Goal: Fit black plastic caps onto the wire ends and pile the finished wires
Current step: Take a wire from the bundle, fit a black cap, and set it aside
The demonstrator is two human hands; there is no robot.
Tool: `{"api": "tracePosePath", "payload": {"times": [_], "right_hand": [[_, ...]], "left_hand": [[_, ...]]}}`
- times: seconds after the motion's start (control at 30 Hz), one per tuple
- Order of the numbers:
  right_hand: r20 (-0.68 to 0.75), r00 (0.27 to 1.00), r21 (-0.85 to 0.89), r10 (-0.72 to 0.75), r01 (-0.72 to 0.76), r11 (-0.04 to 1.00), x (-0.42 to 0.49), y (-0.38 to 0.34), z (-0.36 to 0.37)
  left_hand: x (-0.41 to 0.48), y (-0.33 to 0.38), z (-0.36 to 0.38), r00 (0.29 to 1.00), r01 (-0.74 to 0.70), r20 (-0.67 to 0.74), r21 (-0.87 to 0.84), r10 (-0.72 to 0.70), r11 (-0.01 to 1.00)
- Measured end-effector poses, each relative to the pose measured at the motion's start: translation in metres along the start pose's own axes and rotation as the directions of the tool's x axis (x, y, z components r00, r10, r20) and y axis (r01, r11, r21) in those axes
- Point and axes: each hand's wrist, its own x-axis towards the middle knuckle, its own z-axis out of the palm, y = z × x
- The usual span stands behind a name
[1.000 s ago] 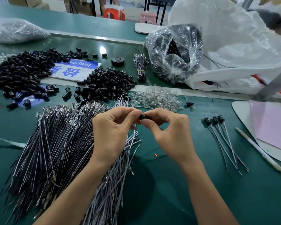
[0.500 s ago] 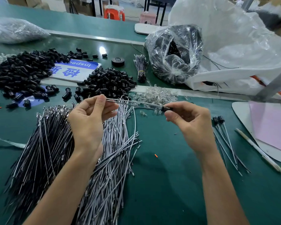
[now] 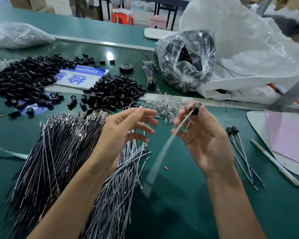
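My right hand [image 3: 204, 140] pinches a capped wire [image 3: 180, 125] by its black cap [image 3: 196, 106] above the green bench [image 3: 179, 207]. My left hand [image 3: 126, 130] hangs empty, fingers spread. Capping looks done; next, I judge, it joins the finished wires [image 3: 238, 149] at right.

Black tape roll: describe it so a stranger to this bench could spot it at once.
Find the blue and white sign on the green table. Just right of its far corner, before the tied wire bundle, lies the tape roll. It is a flat ring lying alone, wider than the small black caps heaped nearby.
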Motion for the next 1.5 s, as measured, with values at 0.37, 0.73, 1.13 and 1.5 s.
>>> {"api": "tracePosePath", "payload": {"times": [0.37, 0.73, 1.13, 1.5], "right_hand": [[-0.058, 0.994, -0.300, 0.091, -0.104, 0.948, 0.000, 0.021, 0.008], [-0.050, 0.991, -0.566, 0.121, -0.128, 0.814, -0.001, 0.032, 0.011], [-0.065, 0.997, -0.591, 0.052, -0.081, 0.803, -0.002, 0.035, 0.013], [-0.091, 0.994, -0.600, -0.060, -0.007, 0.800, -0.003, 0.041, 0.016]], "left_hand": [[0.005, -0.002, 0.014, 0.987, 0.072, 0.138, 0.110, -0.087, 0.991], [0.007, -0.010, 0.006, 0.997, 0.015, -0.078, -0.115, -0.024, 0.993], [0.003, -0.011, 0.011, 0.982, -0.033, -0.188, -0.047, 0.024, 0.998], [0.000, -0.014, 0.015, 0.983, -0.083, -0.176, -0.205, 0.047, 0.975]]}}
